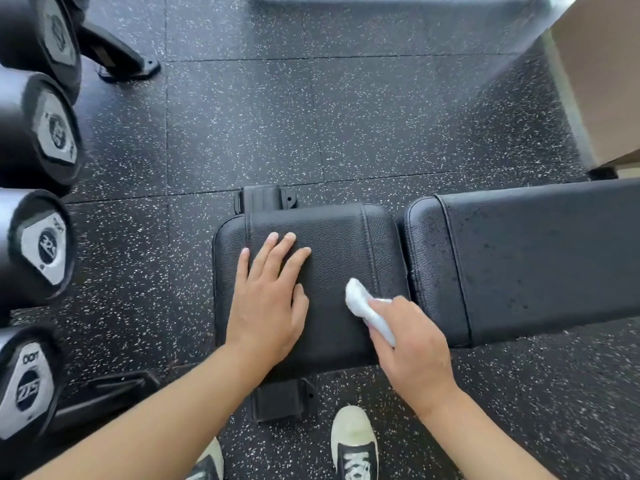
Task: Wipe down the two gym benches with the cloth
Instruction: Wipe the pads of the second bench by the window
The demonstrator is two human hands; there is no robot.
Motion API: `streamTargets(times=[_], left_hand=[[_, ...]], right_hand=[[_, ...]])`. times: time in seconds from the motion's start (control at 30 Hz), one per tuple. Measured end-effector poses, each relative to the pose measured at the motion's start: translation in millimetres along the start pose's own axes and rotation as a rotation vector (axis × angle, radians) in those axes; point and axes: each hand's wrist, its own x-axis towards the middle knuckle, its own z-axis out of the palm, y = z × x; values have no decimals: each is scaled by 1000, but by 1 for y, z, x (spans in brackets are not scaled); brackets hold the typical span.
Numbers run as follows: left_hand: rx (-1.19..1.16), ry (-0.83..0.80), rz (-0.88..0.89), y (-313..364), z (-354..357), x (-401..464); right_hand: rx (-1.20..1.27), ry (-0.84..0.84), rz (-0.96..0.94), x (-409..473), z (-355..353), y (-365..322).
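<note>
A black padded gym bench lies across the view: its short seat pad (pixel 343 244) is in the middle and its long back pad (pixel 540 258) runs off to the right, speckled with droplets. My left hand (pixel 270 299) rests flat on the seat pad, fingers straight and spread. My right hand (pixel 415 355) grips a bunched white cloth (pixel 367 310) and holds it against the seat pad near its right seam. The pale edge of another bench (pixel 398 0) shows at the top of the view.
A rack of black dumbbells (pixel 41 237) lines the left edge, with its foot (pixel 117 53) on the speckled rubber floor (pixel 381 126). The bench's base brackets (pixel 265 199) stick out front and back. A tan wall (pixel 602 81) stands at right. My shoes (pixel 353 445) are below.
</note>
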Motion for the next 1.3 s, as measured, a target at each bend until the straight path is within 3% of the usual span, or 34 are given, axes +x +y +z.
streamTargets(times=[0.07, 0.2, 0.4, 0.47, 0.57, 0.63, 0.77, 0.9, 1.0, 1.1, 1.3], left_hand=[[37, 22, -56, 11, 8, 1], [92, 83, -47, 11, 18, 0], [97, 135, -52, 12, 22, 2], [109, 146, -47, 12, 23, 2], [128, 145, -48, 12, 24, 2], [137, 142, -46, 11, 25, 2], [157, 149, -36, 10, 27, 2], [160, 140, -33, 8, 29, 2], [162, 137, -28, 8, 28, 1], [163, 127, -36, 10, 27, 2], [164, 124, -47, 12, 24, 2]], right_hand=[[25, 43, 123, -4, -2, 5], [-33, 118, 193, 7, 11, -2], [-78, 212, 260, 148, 26, 9], [-71, 159, 288, 203, 31, 20], [-47, -61, 283, 243, 37, 33], [-48, -37, 236, 233, 35, 34], [32, 173, 153, 141, 22, 19], [113, 167, 103, 22, 12, 4], [127, 108, 98, -20, 12, 5], [94, 133, 140, 11, 14, 7], [2, 182, 227, 161, 24, 4]])
